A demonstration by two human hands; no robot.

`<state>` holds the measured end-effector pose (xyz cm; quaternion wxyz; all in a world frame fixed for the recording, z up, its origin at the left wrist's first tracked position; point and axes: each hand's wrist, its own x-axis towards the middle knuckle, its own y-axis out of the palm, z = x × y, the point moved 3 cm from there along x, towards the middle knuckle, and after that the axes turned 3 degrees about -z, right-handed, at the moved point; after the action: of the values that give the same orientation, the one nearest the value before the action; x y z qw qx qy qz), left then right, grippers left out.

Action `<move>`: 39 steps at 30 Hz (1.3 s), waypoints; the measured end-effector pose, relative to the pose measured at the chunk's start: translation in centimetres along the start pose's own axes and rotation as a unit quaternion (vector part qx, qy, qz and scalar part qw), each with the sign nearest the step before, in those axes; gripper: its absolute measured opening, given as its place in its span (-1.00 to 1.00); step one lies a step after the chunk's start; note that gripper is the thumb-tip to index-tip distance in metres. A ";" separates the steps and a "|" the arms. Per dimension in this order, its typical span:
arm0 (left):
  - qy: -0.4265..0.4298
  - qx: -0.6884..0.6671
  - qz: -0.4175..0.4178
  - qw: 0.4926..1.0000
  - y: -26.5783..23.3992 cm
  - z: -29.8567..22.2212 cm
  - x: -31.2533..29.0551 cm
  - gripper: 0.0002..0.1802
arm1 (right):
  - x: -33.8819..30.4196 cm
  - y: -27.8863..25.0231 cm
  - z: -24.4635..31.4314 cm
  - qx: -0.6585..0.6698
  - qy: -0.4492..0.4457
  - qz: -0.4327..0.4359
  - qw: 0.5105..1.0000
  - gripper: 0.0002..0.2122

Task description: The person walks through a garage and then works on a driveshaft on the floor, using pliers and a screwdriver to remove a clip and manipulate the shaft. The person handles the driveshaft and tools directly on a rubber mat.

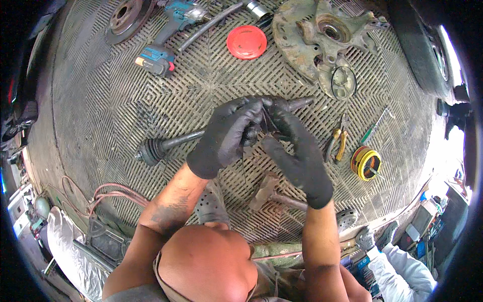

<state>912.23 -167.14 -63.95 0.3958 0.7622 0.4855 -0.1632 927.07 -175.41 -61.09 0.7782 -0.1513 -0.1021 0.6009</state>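
A drive axle [183, 138] lies slantwise on the floor mat, its ribbed rubber boot [153, 151] at the left and a splined end [301, 103] showing at the right. Over its right part both black-gloved hands come together. My left hand [229, 128] is closed, pinching a thin dark strip [268, 120] between thumb and fingers; a fine tail hangs below it. My right hand [297, 151] curls its fingers around the strip's other side, its thumb lower down. The gloves hide much of the strip and the axle's right joint.
Beyond the hands lie a blue cordless impact wrench [173, 25], a red round lid [246, 42] and a steering knuckle with brake shield [332, 30]. Pliers [336, 138], a green-handled screwdriver [375, 126] and a yellow-rimmed tin [366, 163] sit rightward. A hammer [264, 191] lies close by.
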 end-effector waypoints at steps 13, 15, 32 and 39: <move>0.318 0.621 0.138 0.703 -2.3 -3.0 12.7 -0.61 | 3.9 -4.9 -10.7 -0.446 0.088 -0.102 0.885 -0.77; 0.325 0.643 0.130 0.681 -1.7 -2.2 14.7 -0.61 | 4.3 -5.3 -11.7 -0.455 0.119 -0.114 0.875 -0.74; 0.176 0.683 0.146 0.693 -2.4 -0.8 15.8 -0.67 | 1.6 -4.4 -14.3 -0.390 0.126 -0.105 0.906 -0.82; 0.184 0.612 0.020 0.769 -5.7 -1.9 7.7 -0.31 | 0.9 -4.7 -14.9 -0.303 0.144 -0.154 0.929 -0.81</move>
<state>910.71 -159.74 -70.16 -0.2483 0.8682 0.3303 -0.2748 936.60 -177.27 -73.33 0.7848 -0.4474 -0.1881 0.3853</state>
